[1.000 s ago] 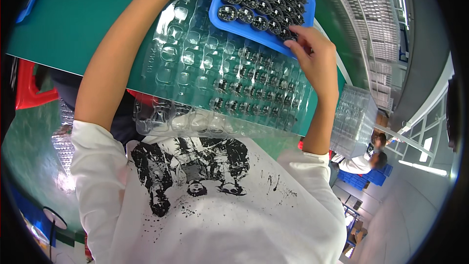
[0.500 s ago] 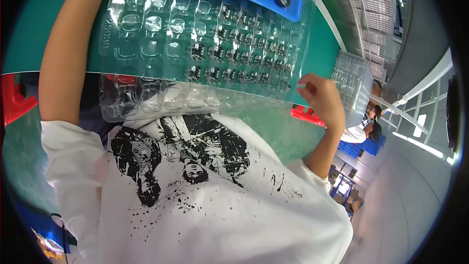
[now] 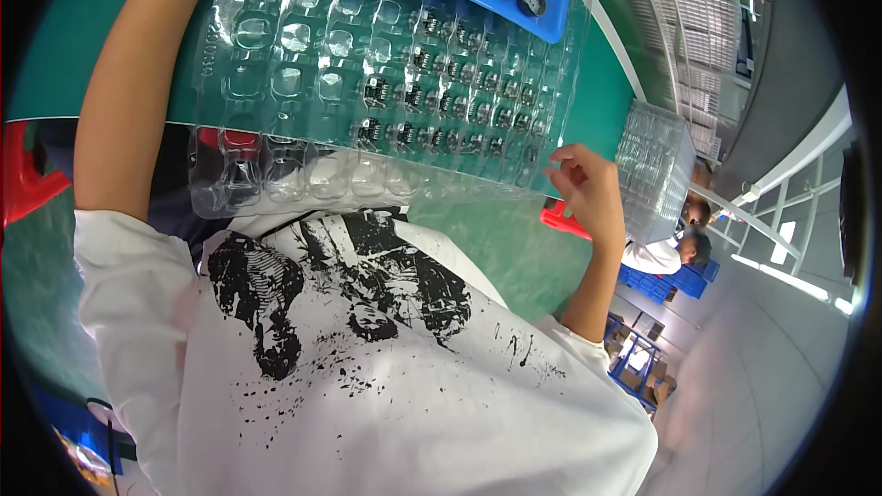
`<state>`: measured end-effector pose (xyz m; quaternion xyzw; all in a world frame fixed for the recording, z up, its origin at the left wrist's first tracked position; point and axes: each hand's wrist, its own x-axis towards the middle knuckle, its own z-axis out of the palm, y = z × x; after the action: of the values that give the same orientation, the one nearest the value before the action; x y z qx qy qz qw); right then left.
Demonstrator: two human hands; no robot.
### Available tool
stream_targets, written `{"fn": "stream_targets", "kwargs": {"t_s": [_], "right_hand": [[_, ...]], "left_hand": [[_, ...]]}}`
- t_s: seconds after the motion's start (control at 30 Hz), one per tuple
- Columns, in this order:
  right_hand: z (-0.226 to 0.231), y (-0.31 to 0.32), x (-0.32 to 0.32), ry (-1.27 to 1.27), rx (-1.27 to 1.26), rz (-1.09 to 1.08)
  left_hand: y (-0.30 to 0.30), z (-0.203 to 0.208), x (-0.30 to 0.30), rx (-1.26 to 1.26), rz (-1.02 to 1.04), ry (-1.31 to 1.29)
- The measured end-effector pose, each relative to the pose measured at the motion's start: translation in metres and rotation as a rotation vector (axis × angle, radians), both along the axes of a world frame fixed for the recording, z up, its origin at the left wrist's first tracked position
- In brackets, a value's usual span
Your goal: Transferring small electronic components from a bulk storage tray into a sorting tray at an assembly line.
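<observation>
A clear plastic tray [image 3: 288, 83] of moulded pockets lies across the table and overhangs its near edge. Small black-and-metal parts [image 3: 412, 95] fill several rows of pockets in its middle and right. My right hand [image 3: 591, 188] is just off the tray's near right corner. Its fingers are bent, with a gap between thumb and forefinger, and I see nothing held there. My left forearm [image 3: 138, 64] stretches along the tray's left side and leaves the picture at the top, so my left hand is out of sight.
A blue bin [image 3: 542, 23] of round black parts stands at the tray's far side on the green table [image 3: 55, 64]. Stacked clear trays [image 3: 654, 165] stand to the right. Red stool pieces [image 3: 28, 174] show below the table edge. Another person [image 3: 675, 253] is farther right.
My right hand has shifted slightly left, and its thumb and forefinger look farther from the tray's corner pockets. My left hand stays out of the picture. The whole view has moved slightly.
</observation>
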<state>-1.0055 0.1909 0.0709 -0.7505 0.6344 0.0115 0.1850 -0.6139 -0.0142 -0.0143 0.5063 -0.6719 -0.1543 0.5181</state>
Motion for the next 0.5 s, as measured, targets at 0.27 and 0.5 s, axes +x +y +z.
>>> {"fn": "stream_targets", "kwargs": {"t_s": [0.27, 0.5], "right_hand": [[-0.015, -0.004, 0.002, 0.035, -0.144, 0.002], [-0.019, -0.008, 0.003, 0.078, -0.123, 0.082]], "left_hand": [[-0.006, -0.002, 0.001, -0.017, 0.020, -0.015], [-0.004, -0.002, 0.000, -0.030, 0.008, -0.024]]}}
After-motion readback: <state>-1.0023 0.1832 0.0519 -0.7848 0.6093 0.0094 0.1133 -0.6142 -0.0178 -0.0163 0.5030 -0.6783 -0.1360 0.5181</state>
